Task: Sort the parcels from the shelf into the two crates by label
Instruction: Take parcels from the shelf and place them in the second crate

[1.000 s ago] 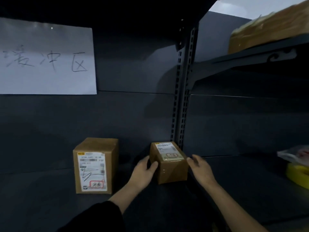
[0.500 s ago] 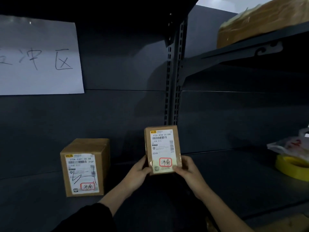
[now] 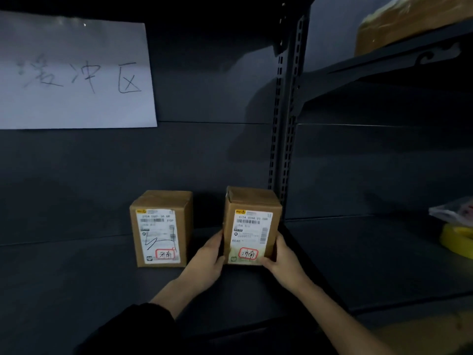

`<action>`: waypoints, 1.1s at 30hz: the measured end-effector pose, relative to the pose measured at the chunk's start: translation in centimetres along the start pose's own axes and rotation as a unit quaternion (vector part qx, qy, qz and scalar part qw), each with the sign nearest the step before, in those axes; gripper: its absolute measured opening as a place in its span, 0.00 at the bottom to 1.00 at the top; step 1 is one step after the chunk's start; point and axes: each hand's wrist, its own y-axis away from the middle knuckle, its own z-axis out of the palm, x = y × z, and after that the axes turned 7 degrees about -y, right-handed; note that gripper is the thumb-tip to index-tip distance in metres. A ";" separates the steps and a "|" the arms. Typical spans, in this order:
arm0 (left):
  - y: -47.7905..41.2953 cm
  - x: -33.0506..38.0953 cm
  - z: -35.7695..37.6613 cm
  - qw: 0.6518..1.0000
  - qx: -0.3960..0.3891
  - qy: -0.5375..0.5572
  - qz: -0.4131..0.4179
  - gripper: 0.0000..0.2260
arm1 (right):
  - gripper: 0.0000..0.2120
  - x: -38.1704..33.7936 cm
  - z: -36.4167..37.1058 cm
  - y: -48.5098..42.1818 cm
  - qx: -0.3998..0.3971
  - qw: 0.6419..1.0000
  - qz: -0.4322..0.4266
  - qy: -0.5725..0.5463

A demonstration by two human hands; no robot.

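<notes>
Two small brown cardboard parcels stand on the dark shelf [image 3: 76, 290]. The right parcel [image 3: 252, 226] is upright, its white label with a red-circled handwritten mark facing me. My left hand [image 3: 208, 262] grips its lower left side and my right hand [image 3: 282, 260] its lower right corner. The left parcel [image 3: 162, 229] stands alone a little to the left, with a similar label and red-circled mark. No crate is in view.
A white paper sign [image 3: 74, 75] with handwriting hangs on the back panel. A perforated upright post [image 3: 284, 124] divides the bays. In the right bay lie a yellow tape roll [image 3: 458, 239] and a plastic bag [image 3: 455, 210]; a wrapped brown package [image 3: 409, 19] sits on the upper shelf.
Both hands closed on the right parcel, lifted it and turned its label toward me; it is now held upright, low by the shelf surface. The left parcel has not moved.
</notes>
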 end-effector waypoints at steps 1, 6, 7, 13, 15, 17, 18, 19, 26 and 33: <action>0.2 -0.3 -0.1 1.000 -0.003 -0.020 0.001 0.30 | 0.36 -0.1 0.5 0.1 -0.005 1.000 0.001 0.009; 1.1 -1.5 -0.6 0.996 -0.039 -0.073 -0.016 0.33 | 0.36 -0.9 1.8 0.1 -0.026 0.999 -0.004 0.043; 1.4 -1.7 -0.7 0.995 -0.042 -0.085 -0.020 0.33 | 0.35 -1.1 1.9 0.1 -0.030 0.998 -0.006 0.046; 5.3 -3.1 -3.0 0.984 0.078 -0.161 -0.001 0.27 | 0.35 -1.7 2.5 0.3 -0.044 0.997 -0.010 0.054; 6.4 -4.3 -4.0 0.974 0.163 -0.156 -0.007 0.23 | 0.35 -1.9 2.6 0.1 -0.047 0.997 -0.009 0.055; 6.6 -5.8 -5.0 0.965 0.222 -0.126 -0.057 0.23 | 0.35 -2.0 2.8 -0.2 -0.051 0.997 -0.005 0.055; 6.5 -6.6 -5.6 0.961 0.237 -0.106 -0.096 0.24 | 0.36 -2.0 2.9 -0.4 -0.052 0.997 -0.003 0.054; 6.3 -7.4 -6.1 0.958 0.238 -0.087 -0.134 0.27 | 0.36 -2.0 3.0 -0.7 -0.052 0.997 -0.001 0.052; 3.6 -10.4 -7.3 0.969 0.089 0.071 -0.220 0.40 | 0.39 -2.1 4.0 -2.3 -0.072 0.996 0.017 0.045; 3.3 -9.7 -6.5 0.976 0.062 0.068 -0.195 0.38 | 0.39 -2.1 4.7 -3.4 -0.084 0.996 0.027 0.024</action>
